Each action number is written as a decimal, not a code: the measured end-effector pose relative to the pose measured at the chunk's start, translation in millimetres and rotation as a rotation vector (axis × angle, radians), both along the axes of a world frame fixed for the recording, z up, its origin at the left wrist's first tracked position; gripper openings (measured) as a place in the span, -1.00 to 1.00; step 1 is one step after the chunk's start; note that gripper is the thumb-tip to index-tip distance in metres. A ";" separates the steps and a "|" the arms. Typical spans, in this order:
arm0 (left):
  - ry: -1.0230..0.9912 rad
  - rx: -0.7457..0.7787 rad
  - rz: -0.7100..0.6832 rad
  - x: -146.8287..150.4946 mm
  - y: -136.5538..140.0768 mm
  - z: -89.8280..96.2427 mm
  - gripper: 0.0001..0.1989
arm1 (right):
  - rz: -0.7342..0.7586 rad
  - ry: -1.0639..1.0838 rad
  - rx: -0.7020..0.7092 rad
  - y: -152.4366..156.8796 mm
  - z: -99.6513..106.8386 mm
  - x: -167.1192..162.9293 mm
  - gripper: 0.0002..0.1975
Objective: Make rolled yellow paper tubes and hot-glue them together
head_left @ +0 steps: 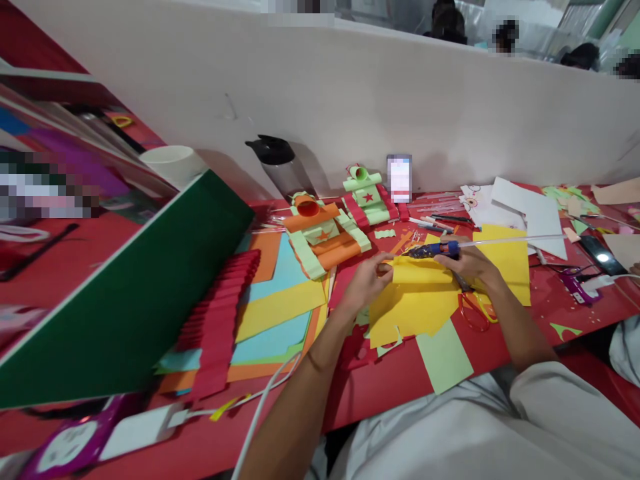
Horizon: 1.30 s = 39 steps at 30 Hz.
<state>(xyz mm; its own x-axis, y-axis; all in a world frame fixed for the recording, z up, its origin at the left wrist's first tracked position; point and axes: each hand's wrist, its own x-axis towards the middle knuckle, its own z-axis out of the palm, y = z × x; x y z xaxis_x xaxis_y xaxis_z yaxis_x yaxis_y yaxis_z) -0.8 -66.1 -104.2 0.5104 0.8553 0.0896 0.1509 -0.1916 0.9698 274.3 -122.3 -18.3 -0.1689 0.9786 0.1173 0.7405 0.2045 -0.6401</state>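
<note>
My right hand (467, 259) is closed around a blue hot glue gun (434, 251), with a long clear glue stick (520, 239) sticking out of its back. The gun's nozzle points left, over a rolled piece of yellow paper (423, 272). My left hand (373, 277) pinches the left end of that roll between thumb and fingers. Beneath the roll lies a flat yellow sheet (400, 313). Red-and-yellow-handled scissors (473, 310) rest by my right wrist, their blades partly hidden. A light green sheet (445, 357) lies nearer my lap.
An orange-and-green paper figure (325, 237) and a green-and-red one (369, 198) stand behind my hands. Further back are a phone (400, 178) and a thermos (283, 167). A green board (130, 293) leans at left. A white cable (267, 393) crosses near my left forearm.
</note>
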 end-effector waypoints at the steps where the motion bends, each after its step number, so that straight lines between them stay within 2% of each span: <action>1: 0.001 -0.001 -0.001 0.0 0.1 -0.3 -0.58 | 0.009 -0.017 0.013 0.1 0.7 -0.7 -0.55; 5: -0.001 -0.012 -0.005 0.5 -0.4 0.1 -0.58 | 0.034 -0.111 0.075 1.8 1.5 -7.1 -0.52; 10: -0.003 -0.029 -0.004 0.1 -0.9 1.7 -0.56 | 0.047 -0.158 0.086 3.3 0.2 -9.1 -0.56; 20: -0.024 -0.052 0.036 -5.7 6.0 0.0 -0.53 | -0.038 -0.159 0.056 1.2 -8.3 15.4 -0.65; 31: -0.010 -0.040 0.056 -9.9 10.7 -5.4 -0.56 | -0.080 -0.208 0.060 -5.1 0.0 41.3 -0.65; 34: -0.026 -0.045 0.047 -9.6 10.4 -3.9 -0.56 | -0.111 -0.193 0.047 -6.2 0.7 45.3 -0.62; 39: -0.016 -0.056 0.027 -8.6 7.6 -2.1 -0.54 | -0.030 -0.091 0.033 -4.4 0.3 30.6 -0.64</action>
<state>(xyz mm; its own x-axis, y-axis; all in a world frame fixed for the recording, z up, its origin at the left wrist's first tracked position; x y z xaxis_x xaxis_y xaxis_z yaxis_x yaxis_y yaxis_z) -9.4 -58.6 -106.3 0.4860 0.8726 0.0490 0.1399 -0.1330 0.9812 304.9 -126.8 -18.0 -0.1511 0.9792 0.1355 0.8013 0.2016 -0.5632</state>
